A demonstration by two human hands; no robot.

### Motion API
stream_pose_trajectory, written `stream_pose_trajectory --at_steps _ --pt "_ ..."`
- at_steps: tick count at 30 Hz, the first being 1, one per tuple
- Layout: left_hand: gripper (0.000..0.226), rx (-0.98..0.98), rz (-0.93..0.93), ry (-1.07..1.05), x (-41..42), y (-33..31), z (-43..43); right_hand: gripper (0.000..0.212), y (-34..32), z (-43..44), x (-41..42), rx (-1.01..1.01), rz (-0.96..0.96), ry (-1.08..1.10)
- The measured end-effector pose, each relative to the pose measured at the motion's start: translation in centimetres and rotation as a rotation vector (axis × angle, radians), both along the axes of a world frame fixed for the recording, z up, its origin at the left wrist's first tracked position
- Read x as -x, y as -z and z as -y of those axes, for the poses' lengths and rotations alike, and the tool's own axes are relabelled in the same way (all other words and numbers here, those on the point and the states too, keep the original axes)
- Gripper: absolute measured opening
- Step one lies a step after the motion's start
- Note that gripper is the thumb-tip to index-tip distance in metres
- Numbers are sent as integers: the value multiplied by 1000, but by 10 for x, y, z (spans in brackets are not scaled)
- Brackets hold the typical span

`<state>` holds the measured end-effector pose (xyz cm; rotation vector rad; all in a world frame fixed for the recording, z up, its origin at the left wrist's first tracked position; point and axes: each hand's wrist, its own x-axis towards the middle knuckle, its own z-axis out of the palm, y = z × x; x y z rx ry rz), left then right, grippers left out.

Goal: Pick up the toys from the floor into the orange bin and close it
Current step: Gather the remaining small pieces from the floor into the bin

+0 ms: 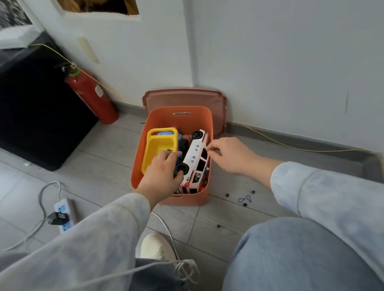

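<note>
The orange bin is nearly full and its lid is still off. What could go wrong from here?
1. The white van lies tilted on its side, its upper wheel near the rim of the orange bin; the lid, leaning on the wall, may not close.
2. Small black pieces on the floor beside the bin may be left behind.
3. The white cable by the shoe could catch a foot.

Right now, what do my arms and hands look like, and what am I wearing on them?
Both arms wear loose long sleeves of pale grey fabric mottled with faint blue patches; the left sleeve and the right sleeve end at the wrists. The left hand and right hand are bare: no gloves, rings or watch visible.
</note>
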<state>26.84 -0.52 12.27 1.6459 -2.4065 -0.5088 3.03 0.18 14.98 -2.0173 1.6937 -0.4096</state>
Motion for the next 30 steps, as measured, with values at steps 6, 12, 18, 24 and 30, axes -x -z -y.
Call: stream_pose_trajectory --at_steps 6,12,18,24,30 --pt "51 49 -54 154 70 6 -8 38 17 -19 52 -63 -35 104" --pt "51 34 0 447 144 29 -20 50 61 -50 117 -171 -55 239" --pt "55 -124 160 470 183 78 -38 67 132 -92 181 -350 -253 442" --pt "73 -339 386 513 190 135 -45 83 189 -133 221 -538 -395 680" --pt "74 -461 562 464 172 170 -57 76 228 -156 241 -665 -314 822"
